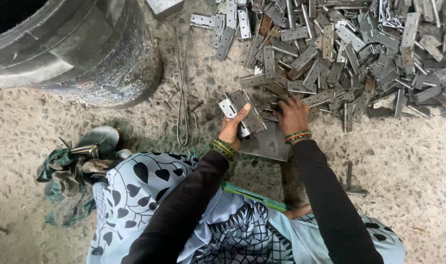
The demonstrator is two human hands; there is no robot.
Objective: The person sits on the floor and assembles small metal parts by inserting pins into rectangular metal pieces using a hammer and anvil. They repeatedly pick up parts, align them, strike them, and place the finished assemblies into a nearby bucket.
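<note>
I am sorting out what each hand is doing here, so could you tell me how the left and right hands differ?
The left hand grips a metal hinge, thumb across its leaf, while the right hand holds nothing and lies palm down at the edge of the hinge pile. The left hand is raised and tilted; the right hand rests flat. Both wear green and red bangles and black sleeves, and sit over a dark metal plate.

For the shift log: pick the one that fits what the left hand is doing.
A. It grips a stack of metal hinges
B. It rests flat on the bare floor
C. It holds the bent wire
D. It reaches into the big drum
A: the left hand is closed around a few metal hinges above a dark metal plate, while the right hand rests at the edge of the hinge pile.
</note>
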